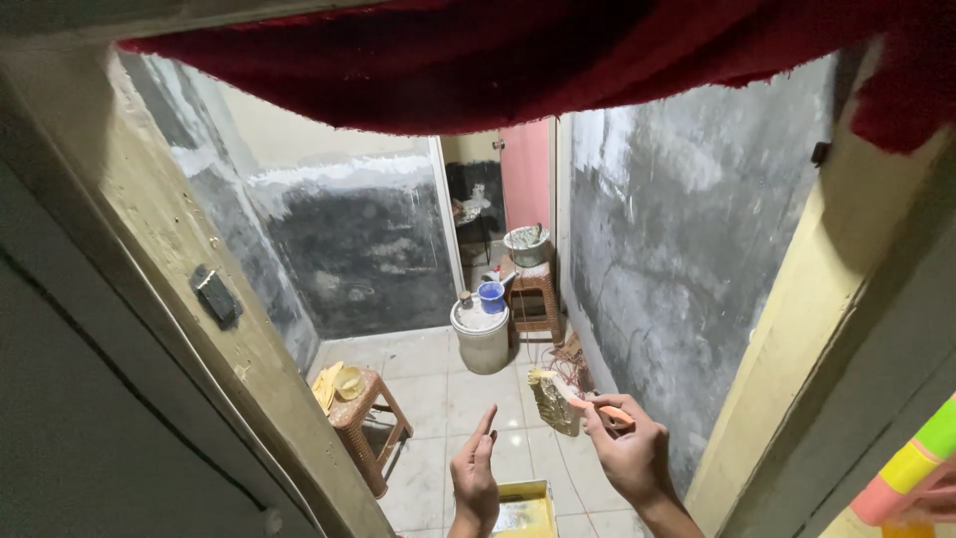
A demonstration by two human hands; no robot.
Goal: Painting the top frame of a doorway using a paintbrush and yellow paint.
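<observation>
Right hand (625, 453) pinches a small orange object (609, 412); left hand (475, 476) is raised, fingers together, above a yellow box (526, 510). Farther off, a white bucket (483, 339) stands beside a stool (534, 296).

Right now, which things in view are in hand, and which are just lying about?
In hand:
- right hand gripping a brush with an orange handle, bristles by the right wall
- left hand, empty, fingers straight
- yellow tray below the hands

Lying about:
- white bucket with blue cup
- two brown stools
- red cloth overhead

Yellow box (525, 510) and coloured object (916, 468) cut off at frame edges, far bowl's (526, 245) contents indistinct.
</observation>
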